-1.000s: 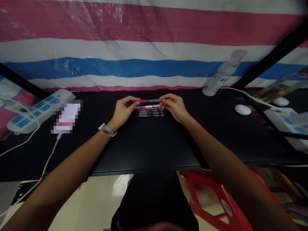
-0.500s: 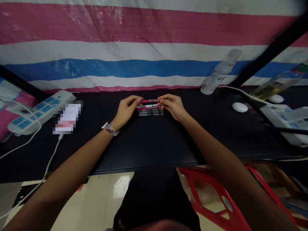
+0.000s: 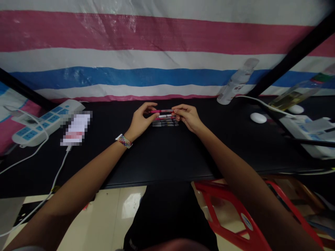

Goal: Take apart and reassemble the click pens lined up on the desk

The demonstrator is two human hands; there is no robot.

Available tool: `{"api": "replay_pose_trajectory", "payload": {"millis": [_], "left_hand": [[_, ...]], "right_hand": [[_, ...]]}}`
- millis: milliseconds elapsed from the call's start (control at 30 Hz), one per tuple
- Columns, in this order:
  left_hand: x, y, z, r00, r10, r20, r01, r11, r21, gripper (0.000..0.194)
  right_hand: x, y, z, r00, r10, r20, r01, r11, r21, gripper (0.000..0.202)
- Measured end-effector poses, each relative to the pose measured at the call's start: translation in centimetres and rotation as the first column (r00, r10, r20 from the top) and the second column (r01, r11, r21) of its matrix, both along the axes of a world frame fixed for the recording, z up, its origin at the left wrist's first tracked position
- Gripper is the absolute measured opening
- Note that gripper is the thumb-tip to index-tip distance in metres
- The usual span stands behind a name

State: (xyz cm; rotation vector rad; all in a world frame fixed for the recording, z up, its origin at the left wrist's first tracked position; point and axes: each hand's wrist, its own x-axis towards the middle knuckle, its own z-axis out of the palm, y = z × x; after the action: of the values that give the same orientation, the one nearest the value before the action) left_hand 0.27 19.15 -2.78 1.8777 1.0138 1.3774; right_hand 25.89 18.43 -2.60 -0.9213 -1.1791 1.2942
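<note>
A pink pen [image 3: 161, 111] lies crosswise at the far side of the row. The fingertips of my right hand [image 3: 190, 116] are pinched on its right end. Around the pen's left end, my left hand [image 3: 141, 118] has thumb and forefinger apart, not visibly gripping it. Just nearer to me, a white pen [image 3: 165, 115] and several darker pens [image 3: 165, 123] lie side by side, roughly parallel, on the black table [image 3: 162, 153]. My left thumb covers part of the row's left side. A multicoloured band circles my left wrist.
To the left are a white power strip [image 3: 49, 120] and a blurred-out phone [image 3: 76, 129] on a white cable. Back right stands a clear bottle [image 3: 237, 82], with a white oval object [image 3: 258, 118] nearby. A red plastic stool [image 3: 209, 198] is below the front edge.
My left thumb and forefinger have spread apart at the pink pen's left end. My right hand keeps its pinch. The whole view has shifted slightly.
</note>
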Motion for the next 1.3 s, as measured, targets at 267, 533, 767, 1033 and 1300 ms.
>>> {"api": "replay_pose_trajectory", "payload": {"millis": [267, 533, 767, 1033, 1300], "left_hand": [[0.38, 0.01, -0.09, 1.0, 0.016, -0.004, -0.015, 0.996, 0.084, 0.049], [0.02, 0.37, -0.19, 0.988, 0.105, -0.109, -0.104, 0.994, 0.014, 0.038], [0.14, 0.38, 0.08, 0.999, 0.008, 0.038, -0.005, 0.998, -0.068, 0.015], [-0.01, 0.39, -0.29, 0.997, 0.041, -0.067, -0.045, 0.997, -0.055, 0.032], [0.23, 0.23, -0.42, 1.0, 0.012, -0.002, -0.012, 0.999, 0.033, 0.013]], "right_hand": [[-0.27, 0.13, 0.11, 1.0, 0.005, -0.001, -0.005, 1.0, 0.02, 0.022], [-0.45, 0.19, 0.34, 1.0, 0.015, -0.006, -0.015, 0.999, 0.034, 0.023], [-0.28, 0.38, 0.26, 1.0, -0.018, 0.012, 0.018, 1.0, 0.021, 0.02], [-0.47, 0.23, 0.28, 1.0, -0.004, 0.0, 0.004, 0.999, 0.037, 0.023], [-0.53, 0.12, 0.25, 1.0, 0.008, -0.001, -0.008, 1.0, 0.024, 0.023]]}}
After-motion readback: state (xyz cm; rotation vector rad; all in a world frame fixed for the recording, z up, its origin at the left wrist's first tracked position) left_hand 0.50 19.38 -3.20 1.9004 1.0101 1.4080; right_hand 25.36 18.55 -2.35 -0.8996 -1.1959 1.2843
